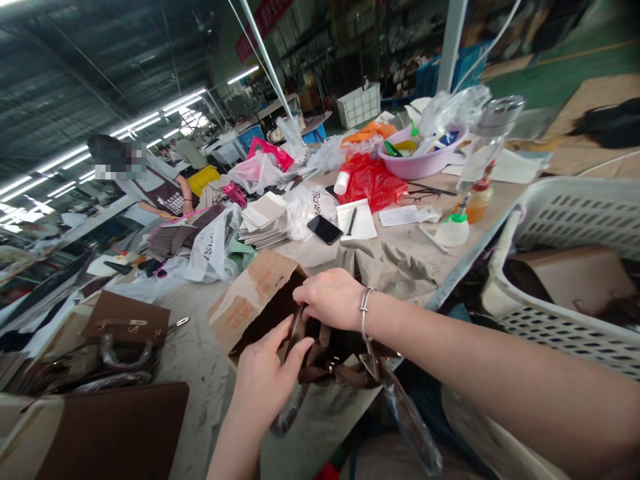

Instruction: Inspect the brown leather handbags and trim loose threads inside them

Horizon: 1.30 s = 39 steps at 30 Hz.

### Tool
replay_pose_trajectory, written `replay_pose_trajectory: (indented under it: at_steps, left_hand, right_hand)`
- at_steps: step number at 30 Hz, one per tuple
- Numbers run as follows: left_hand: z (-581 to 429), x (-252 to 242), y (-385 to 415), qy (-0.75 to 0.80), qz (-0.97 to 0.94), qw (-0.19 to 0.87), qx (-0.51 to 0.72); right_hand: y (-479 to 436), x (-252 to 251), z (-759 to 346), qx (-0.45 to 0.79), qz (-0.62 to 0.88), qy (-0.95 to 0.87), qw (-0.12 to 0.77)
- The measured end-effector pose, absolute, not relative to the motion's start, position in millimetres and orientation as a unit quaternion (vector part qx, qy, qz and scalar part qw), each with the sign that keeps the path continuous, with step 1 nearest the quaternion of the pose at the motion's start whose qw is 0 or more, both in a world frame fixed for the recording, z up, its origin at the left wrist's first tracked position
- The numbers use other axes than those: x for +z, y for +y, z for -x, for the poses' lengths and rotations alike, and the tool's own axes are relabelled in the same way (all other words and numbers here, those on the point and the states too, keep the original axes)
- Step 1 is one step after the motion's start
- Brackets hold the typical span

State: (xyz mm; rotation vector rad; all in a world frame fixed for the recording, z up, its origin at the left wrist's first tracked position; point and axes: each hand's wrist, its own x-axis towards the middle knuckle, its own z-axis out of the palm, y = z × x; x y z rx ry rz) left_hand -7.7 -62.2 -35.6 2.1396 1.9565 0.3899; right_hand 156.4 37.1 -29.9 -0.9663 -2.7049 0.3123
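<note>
A brown handbag [340, 373] stands in front of me with its mouth open. Its dark leather straps and small metal fittings show near the rim, and a plastic-wrapped handle [413, 423] hangs at the right. My right hand [334, 299], with a bracelet at the wrist, is closed at the far side of the opening, its fingertips on a brown leather edge. My left hand [267, 370] has thumb and fingers around the same edge at the left. Just behind the bag is an open cardboard box [263, 283]. The bag's inside is mostly dark.
More brown handbags [127, 317] lie at the left. A white plastic basket [540, 320] stands at the right. On the table are a phone [325, 229], a notepad [367, 223] with pen, a red plastic bag [373, 183], a lilac basin [425, 160] and bottles. A co-worker [163, 190] stands far left.
</note>
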Motion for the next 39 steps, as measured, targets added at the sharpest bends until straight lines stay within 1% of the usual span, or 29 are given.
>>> replay_pose_trajectory:
  at_steps: [4, 10, 15, 21, 25, 34, 37, 39]
  left_hand:
    - [-0.1, -35.4, -44.2, 0.691, -0.719, 0.055, 0.050]
    - [2.3, -42.5, -41.6, 0.711, -0.702, 0.025, 0.042]
    - [-1.1, -39.9, -41.0, 0.718, -0.694, 0.038, 0.042]
    - [1.5, -41.4, -40.5, 0.708, -0.703, 0.039, 0.056]
    - [4.9, -43.5, -39.3, 0.705, -0.706, 0.040, 0.053]
    - [5.4, -37.2, -37.8, 0.696, -0.716, 0.047, 0.022]
    - [8.3, -33.5, -34.5, 0.692, -0.716, 0.082, 0.042]
    - [8.3, -30.7, -29.5, 0.694, -0.713, 0.078, 0.059]
  right_hand:
    - [36.6, -28.3, -160.7, 0.109, 0.351, -0.921, 0.127]
    - [29.0, -17.9, -174.4, 0.092, 0.403, -0.905, 0.100]
    - [30.0, -19.4, -173.7, 0.062, 0.422, -0.901, 0.074]
    - [41.5, -24.9, -166.8, 0.061, 0.438, -0.889, 0.118]
    - [48.7, -28.0, -163.4, 0.061, 0.418, -0.897, 0.131]
    - [54.8, -24.0, -158.2, 0.064, 0.393, -0.911, 0.111]
    - [55.3, -23.1, -157.2, 0.064, 0.389, -0.913, 0.108]
    - [55.7, -23.0, -156.5, 0.064, 0.384, -0.915, 0.104]
